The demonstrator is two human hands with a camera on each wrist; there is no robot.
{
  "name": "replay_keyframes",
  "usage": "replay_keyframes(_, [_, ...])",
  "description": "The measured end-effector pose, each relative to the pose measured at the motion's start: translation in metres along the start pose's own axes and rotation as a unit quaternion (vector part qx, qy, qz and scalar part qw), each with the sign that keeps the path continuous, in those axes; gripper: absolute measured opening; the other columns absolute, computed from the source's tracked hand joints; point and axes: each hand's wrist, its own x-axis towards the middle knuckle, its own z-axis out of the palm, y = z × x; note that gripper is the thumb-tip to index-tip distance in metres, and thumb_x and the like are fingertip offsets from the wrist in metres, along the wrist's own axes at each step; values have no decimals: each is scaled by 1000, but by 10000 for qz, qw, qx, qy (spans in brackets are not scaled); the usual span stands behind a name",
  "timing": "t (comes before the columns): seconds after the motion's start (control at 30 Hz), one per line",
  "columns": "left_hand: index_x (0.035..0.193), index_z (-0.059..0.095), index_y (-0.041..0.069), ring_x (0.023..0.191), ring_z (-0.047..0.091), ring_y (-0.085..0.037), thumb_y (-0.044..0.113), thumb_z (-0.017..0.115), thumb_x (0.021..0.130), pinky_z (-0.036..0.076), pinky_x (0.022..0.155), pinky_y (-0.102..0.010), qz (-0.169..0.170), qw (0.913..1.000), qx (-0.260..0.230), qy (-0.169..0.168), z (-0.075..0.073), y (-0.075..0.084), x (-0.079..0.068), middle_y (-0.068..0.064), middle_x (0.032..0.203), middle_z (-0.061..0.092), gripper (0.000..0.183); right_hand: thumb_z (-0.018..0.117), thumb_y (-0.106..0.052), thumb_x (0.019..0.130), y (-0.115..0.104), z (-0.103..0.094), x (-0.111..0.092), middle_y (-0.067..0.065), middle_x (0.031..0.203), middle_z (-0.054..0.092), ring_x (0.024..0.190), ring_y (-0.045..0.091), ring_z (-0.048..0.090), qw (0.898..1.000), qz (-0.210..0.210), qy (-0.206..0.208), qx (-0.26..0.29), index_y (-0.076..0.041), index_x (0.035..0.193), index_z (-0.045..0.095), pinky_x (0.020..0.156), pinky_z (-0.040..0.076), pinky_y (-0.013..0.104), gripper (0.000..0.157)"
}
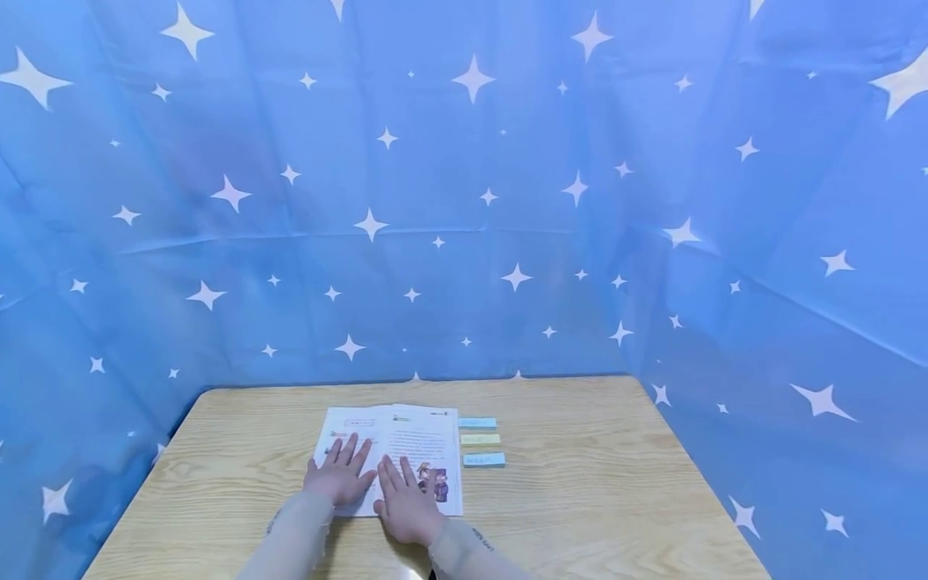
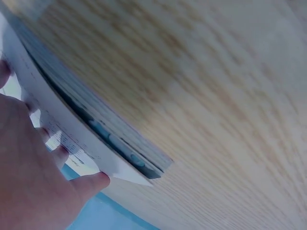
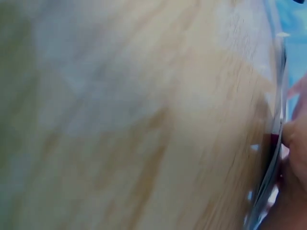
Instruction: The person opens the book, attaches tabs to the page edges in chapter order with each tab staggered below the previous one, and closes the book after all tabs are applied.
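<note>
An open book (image 1: 442, 439) lies flat on the wooden table, printed text on both pages and a cartoon picture low on the right-hand page. My left hand (image 1: 339, 477) rests on the left page with its fingers spread. Beside it, my right hand (image 1: 408, 506) lies on the lower part of the right page, fingers straight and partly over the picture. In the left wrist view the left hand (image 2: 36, 167) is on the page, and the stacked page edges (image 2: 96, 103) show below. The right wrist view catches only part of the right hand (image 3: 295, 158) at the book's edge.
Three paper strips with writing stand in a column right of the book: a blue strip (image 1: 478, 422), a yellow strip (image 1: 480, 440) and another blue strip (image 1: 484, 460). The wooden table (image 1: 580, 483) ends at a blue star-patterned curtain (image 1: 449, 306) behind and at both sides.
</note>
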Motion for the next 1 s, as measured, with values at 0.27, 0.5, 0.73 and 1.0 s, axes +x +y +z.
replay_keyframes(0.27, [153,30,13,143,13,-43,45,42,100,8,105,-75,29,9999,-100,-129,0,2,-6,-16,159,19,63,35,-44,102,1,3,-10,-7,161,13,147,25,10,9996,-79,-62,279,-17,155,23,108,8,70,60])
replay_keyframes(0.5, [152,31,12,143,14,-43,44,42,100,9,105,-75,32,10000,-29,-86,0,3,-8,-17,159,20,62,39,-42,101,5,5,-18,-6,161,16,147,26,11,9979,-237,-88,604,-18,154,26,108,8,70,60])
replay_keyframes(0.73, [153,30,11,143,12,-44,43,41,100,8,105,-75,-35,9999,-140,-73,2,-2,-10,-18,159,18,62,43,-30,101,12,-13,-24,-5,159,23,146,30,15,9913,-693,-461,1023,-17,153,31,108,10,70,54])
replay_keyframes(1.0, [153,28,11,144,11,-44,44,41,100,5,106,-73,-55,9994,-342,-64,0,3,-6,-17,159,17,63,41,-32,102,42,-15,-27,-3,157,29,144,29,23,9897,-1269,-182,642,-17,152,34,111,18,63,53])
